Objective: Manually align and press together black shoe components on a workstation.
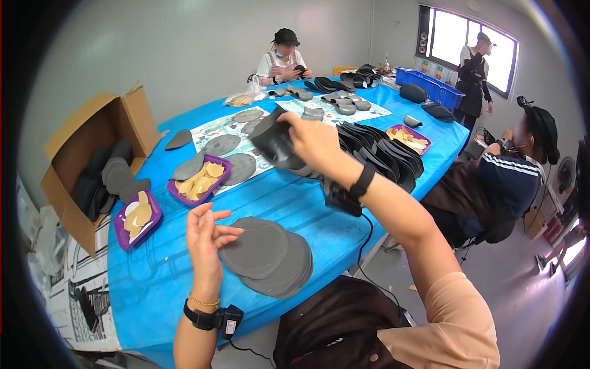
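My right hand (316, 141) reaches out over the middle of the table, its fingers closed on the edge of a dark, curved moulded piece (275, 147). That piece is blurred and tilted above the paper sheet. Nearer to me, my left hand (208, 243) is empty, its fingers apart. Its fingertips are at the left edge of a stack of thin grey rounded pads (264, 252); whether they touch it I cannot tell. Beyond my right wrist lies a row of overlapping black curved pieces (381, 150).
Two purple trays (174, 192) (156, 224) with tan scraps stand left. A cardboard box (61, 178) holds dark pieces. Grey pads (221, 145) lie on printed sheets. At the right are another purple tray (424, 149) and a seated person (504, 178). Black cables hang beside me.
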A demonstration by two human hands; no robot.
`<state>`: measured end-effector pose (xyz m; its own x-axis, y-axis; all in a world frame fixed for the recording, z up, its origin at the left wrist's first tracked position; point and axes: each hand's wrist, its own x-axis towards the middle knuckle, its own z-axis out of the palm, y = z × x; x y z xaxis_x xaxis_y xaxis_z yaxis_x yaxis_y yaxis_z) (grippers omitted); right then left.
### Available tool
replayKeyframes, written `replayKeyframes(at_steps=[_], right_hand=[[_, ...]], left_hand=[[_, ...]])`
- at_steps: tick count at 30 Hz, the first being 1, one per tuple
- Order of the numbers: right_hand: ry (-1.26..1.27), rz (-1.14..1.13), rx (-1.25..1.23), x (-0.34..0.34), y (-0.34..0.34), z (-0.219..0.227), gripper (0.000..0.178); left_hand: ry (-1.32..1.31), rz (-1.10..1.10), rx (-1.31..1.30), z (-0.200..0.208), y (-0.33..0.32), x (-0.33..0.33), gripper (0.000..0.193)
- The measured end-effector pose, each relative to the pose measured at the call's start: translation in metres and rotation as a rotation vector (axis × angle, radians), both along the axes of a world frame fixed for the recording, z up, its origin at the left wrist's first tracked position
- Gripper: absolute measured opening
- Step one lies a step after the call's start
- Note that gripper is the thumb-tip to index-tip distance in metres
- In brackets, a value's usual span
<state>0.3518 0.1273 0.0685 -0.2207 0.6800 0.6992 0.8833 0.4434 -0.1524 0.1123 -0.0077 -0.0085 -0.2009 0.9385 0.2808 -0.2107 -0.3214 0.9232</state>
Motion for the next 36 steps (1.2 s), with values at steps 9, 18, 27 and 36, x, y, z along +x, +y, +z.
replayKeyframes(at_steps=[9, 18, 27, 36], right_hand=[[-0.591, -0.182, -0.081, 0.039, 0.067, -0.054, 0.025], [-0.777, -0.409, -0.184, 0.014, 0.081, -0.055, 0.028], [-0.856, -0.271, -0.137, 0.000, 0.047, -0.048, 0.048], [-0.471, 0.111, -0.034, 0.016, -0.028, -0.082, 0.039]], left_hand=[[0.147, -0.055, 0.053, -0.009, 0.007, 0.002, 0.030], [0.269, -0.006, 0.064, -0.009, -0.001, 0.003, 0.027], [0.312, 0.003, 0.095, -0.011, -0.001, 0.014, 0.026], [0.558, 0.079, 0.120, 0.009, -0.016, 0.020, 0.033]])
